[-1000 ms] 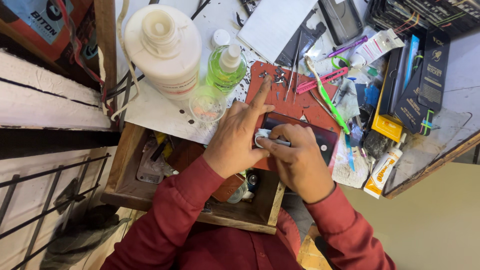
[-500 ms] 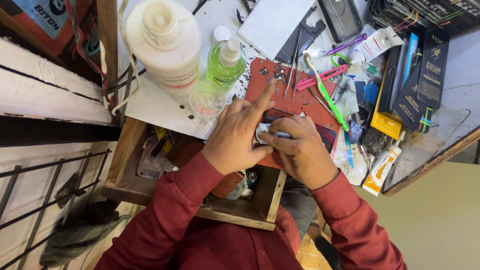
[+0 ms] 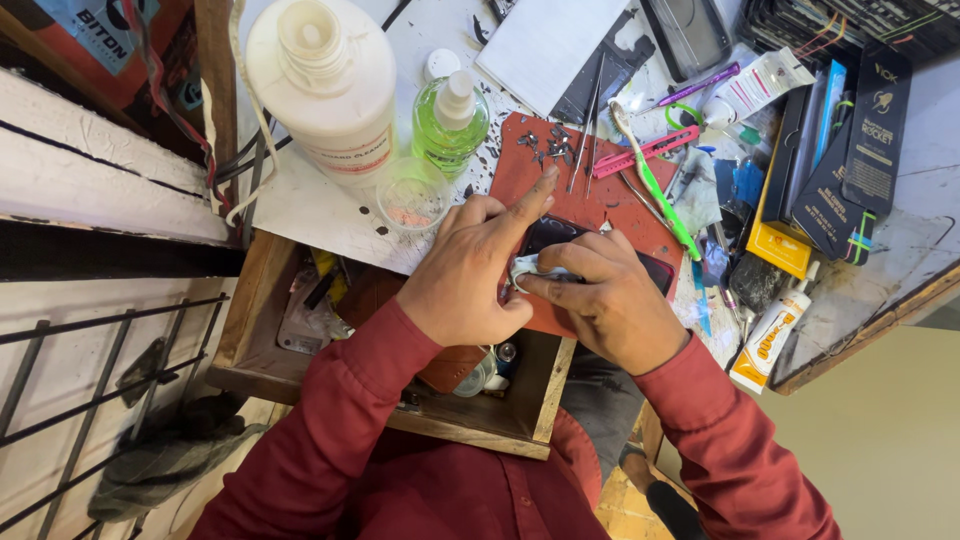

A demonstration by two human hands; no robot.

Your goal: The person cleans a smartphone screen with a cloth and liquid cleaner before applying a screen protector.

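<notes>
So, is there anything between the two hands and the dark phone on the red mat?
Only a small pale cloth. The right hand presses it on the phone; the left hand touches the phone's edge directly.

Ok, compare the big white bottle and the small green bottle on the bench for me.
The big white bottle is wide and opaque, while the small green bottle is slim and see-through, showing green liquid. The white bottle has a ribbed white screw cap; the green bottle has a narrow white dispenser top. The white bottle stands nearer the bench's left edge, the green bottle nearer the red mat. Both stand upright, side by side.
</notes>
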